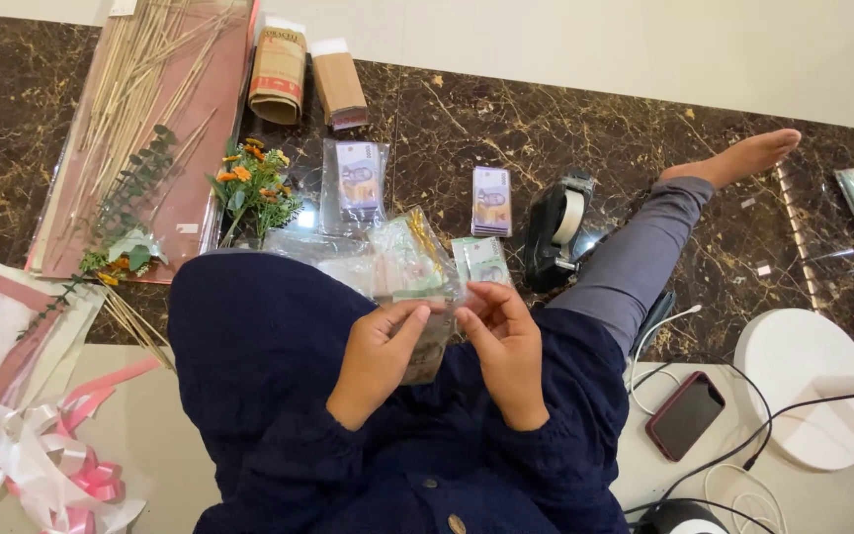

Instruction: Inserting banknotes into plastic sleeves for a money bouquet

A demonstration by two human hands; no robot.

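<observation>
At the far left, well apart from both hands, a pink and white ribbon bow (46,475) lay on the pale floor. Above it, a pink sheet (195,168) carried a bundle of thin sticks (135,69) and a green leafy sprig (130,213). A small bunch of orange flowers (254,188) stood up and to the left of the left fingertips.

The left hand (378,361) was raised over the lap. Its fingers (409,318) were curled and pinched on the lower edge of a clear plastic sleeve (409,262) that held banknotes. The sleeve rose from the fingertips, away from the body, and tilted slightly to the right.

The right hand (506,346) was just beside the left, with the fingertips of the two hands almost meeting. Its fingers (481,297) were bent and gripped the right side of the same sleeve.

Beyond the fingertips, on the dark marble floor, a wrapped stack of banknotes (358,178) lay at left and a second stack (491,201) at right. A third note bundle (483,259) lay just above the right fingers. A black tape dispenser (557,229) stood to the right of these. Two brown paper rolls (303,74) lay far beyond the hands.

To the right of the right hand and nearer the body, a phone (685,415) lay among cables. A white round disc (805,386) lay further right.
</observation>
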